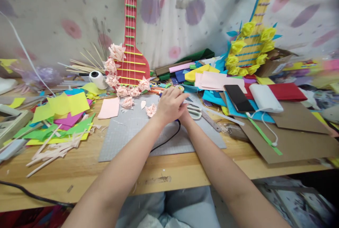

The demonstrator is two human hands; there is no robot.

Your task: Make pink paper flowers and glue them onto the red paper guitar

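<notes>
L hand (171, 101) nr pink rose (151, 110)

Left forearm (127, 162) is slanting in from lower left, right forearm (219, 161) from lower right; both bare, converging ahead. Left hand (169, 103) is overlapping right hand (184, 114) in this view, back showing, fingers bending rightward. Right hand is mostly hiding behind it; finger pose unclear.

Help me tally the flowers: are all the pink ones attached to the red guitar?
No, one pink flower lies on the grey mat beside the left hand, apart from the red guitar.
</notes>
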